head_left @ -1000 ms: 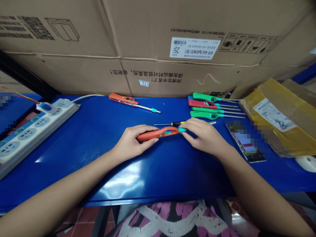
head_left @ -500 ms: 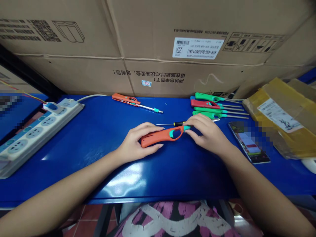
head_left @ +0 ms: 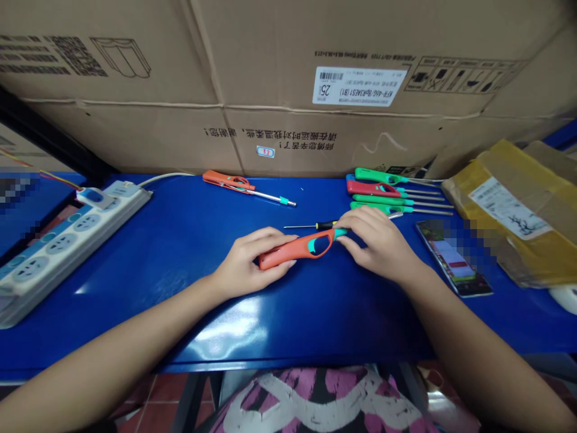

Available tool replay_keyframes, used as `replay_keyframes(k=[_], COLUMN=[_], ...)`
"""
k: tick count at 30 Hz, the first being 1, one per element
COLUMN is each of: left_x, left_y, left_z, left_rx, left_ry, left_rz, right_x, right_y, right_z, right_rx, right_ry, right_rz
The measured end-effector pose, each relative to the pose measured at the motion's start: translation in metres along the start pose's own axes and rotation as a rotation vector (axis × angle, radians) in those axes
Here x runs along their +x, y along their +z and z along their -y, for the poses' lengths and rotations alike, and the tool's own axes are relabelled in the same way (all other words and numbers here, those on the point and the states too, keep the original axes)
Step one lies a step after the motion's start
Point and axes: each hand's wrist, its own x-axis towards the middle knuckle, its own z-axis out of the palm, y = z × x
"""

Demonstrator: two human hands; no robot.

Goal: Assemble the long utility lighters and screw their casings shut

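An orange long-nosed lighter (head_left: 303, 249) with a teal trigger lies across the middle of the blue table (head_left: 171, 240). My left hand (head_left: 246, 264) is wrapped round its handle end. My right hand (head_left: 381, 243) closes its fingers on the lighter's teal neck, hiding most of the metal tube. A thin black-and-yellow screwdriver (head_left: 315, 226) lies just behind the lighter. A second orange lighter (head_left: 243, 185) rests further back.
Several green and red lighters (head_left: 383, 195) lie in a row at the back right. A phone (head_left: 453, 258) and a yellow taped parcel (head_left: 514, 210) sit to the right, a white power strip (head_left: 58, 240) to the left. Big cardboard boxes (head_left: 288, 84) wall the back.
The lighter has been turned so its trigger loop faces up, and its front end has risen a little. Both hands have kept their hold on it.
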Motion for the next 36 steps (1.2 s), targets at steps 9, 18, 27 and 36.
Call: replay_keyframes(k=[9, 18, 27, 36], left_x=[0.001, 0.005, 0.01, 0.007], left_y=[-0.005, -0.004, -0.034, -0.03], left_z=[-0.007, 0.018, 0.043, 0.05], left_rx=[-0.027, -0.039, 0.317, 0.353], left_ry=[-0.23, -0.279, -0.276, -0.261], left_rz=[0.076, 0.03, -0.067, -0.011], right_x=[-0.003, -0.002, -0.031, -0.038], right_y=[0.006, 0.004, -0.031, -0.018], right_z=[0.001, -0.015, -0.105, -0.12], right_rx=[0.022, 0.041, -0.152, -0.402], right_ry=[0.01, 0.159, 0.423, 0.871], right_rz=[0.226, 0.096, -0.063, -0.01])
